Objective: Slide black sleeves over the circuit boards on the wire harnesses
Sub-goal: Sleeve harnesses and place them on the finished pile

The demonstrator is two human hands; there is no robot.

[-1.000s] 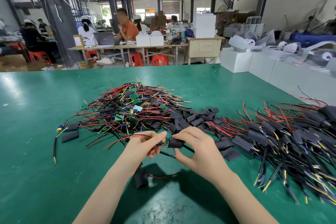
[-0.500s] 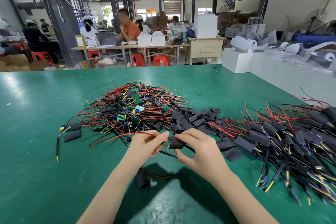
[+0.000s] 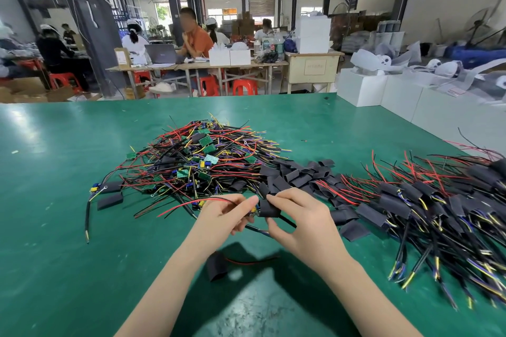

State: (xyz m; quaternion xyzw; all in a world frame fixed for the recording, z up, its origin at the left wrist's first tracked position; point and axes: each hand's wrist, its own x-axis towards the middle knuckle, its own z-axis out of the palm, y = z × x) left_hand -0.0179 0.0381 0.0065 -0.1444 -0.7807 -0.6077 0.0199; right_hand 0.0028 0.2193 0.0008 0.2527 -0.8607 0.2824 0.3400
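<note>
Above the green table, my left hand pinches a wire harness whose small circuit board shows at my fingertips. My right hand pinches a black sleeve right beside that board; the sleeve covers part of it. The harness's black cable runs out below my right fingers. Behind lies a heap of bare harnesses with green boards. Loose black sleeves lie in the middle. Sleeved harnesses are piled at the right.
One sleeved harness with a red wire lies on the table under my wrists. Two loose sleeves and a cable lie at the left. White boxes border the table's right side. People work at tables far behind.
My hands stay together at the same spot; the sleeve has slid a little further over the board. The view has shifted slightly.
</note>
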